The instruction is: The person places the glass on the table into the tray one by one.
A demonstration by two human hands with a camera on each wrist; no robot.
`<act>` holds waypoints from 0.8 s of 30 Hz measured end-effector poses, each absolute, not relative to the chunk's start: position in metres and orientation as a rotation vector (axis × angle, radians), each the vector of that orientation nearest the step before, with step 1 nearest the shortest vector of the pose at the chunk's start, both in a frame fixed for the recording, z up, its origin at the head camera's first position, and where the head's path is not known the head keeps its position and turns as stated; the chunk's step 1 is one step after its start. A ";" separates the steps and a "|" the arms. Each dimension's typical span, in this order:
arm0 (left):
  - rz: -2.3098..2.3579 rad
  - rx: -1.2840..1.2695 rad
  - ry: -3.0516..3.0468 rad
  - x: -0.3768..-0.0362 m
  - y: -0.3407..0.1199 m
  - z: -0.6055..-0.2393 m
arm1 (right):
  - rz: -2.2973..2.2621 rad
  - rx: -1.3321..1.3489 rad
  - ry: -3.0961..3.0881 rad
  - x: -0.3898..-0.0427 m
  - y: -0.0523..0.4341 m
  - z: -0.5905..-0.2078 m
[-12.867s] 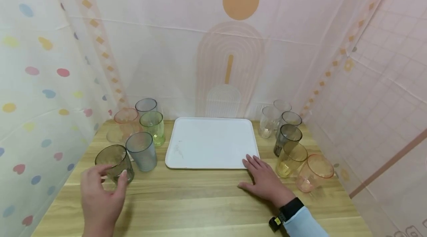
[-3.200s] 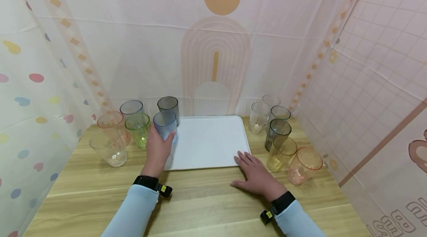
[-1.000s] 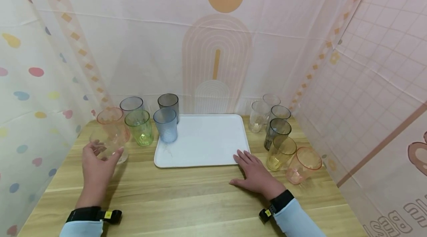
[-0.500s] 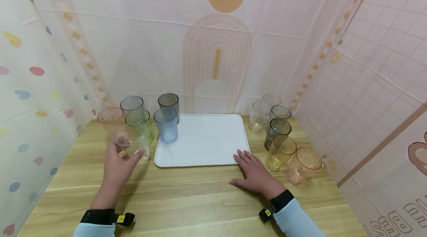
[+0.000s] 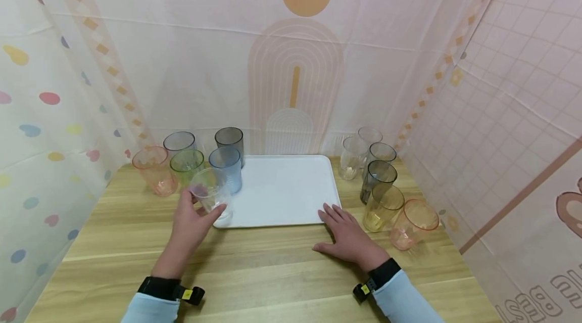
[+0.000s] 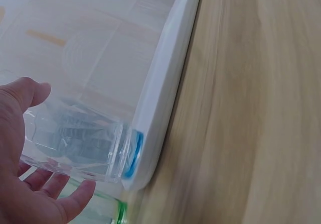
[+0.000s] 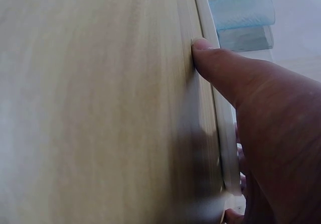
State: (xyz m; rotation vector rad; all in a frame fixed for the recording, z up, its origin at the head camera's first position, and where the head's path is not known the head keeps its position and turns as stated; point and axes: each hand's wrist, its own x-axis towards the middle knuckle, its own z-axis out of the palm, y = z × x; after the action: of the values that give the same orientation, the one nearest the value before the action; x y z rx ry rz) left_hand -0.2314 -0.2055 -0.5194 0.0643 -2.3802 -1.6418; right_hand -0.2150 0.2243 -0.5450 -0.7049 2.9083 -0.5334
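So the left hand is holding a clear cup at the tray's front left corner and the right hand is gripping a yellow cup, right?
Not quite. The right hand grips nothing: it lies flat on the table, fingers at the white tray, as the head view shows. The yellow cup stands untouched beside it. The left hand does hold the clear cup.

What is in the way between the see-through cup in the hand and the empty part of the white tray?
Nothing visible. The left hand holds the clear cup at the white tray near-left corner; the blue cup stands behind it.

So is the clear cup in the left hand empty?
Empty: the clear cup shows no liquid, and the tray shows through it.
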 end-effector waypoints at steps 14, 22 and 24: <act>-1.662 0.068 -2.498 -0.242 -0.197 -0.518 | -0.524 -0.701 2.912 -0.215 0.224 -0.546; -1.629 0.038 -2.511 -0.248 -0.200 -0.527 | -0.524 -0.714 2.919 -0.216 0.225 -0.546; -1.623 0.034 -2.510 -0.249 -0.200 -0.528 | -0.520 -0.714 2.915 -0.216 0.225 -0.546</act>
State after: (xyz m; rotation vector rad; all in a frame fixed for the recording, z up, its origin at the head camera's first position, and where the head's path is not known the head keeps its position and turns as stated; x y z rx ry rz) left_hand -0.2487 -0.1997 -0.5275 0.0338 -2.5102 -1.6234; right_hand -0.2164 0.2246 -0.5464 -0.7137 2.9146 -0.5203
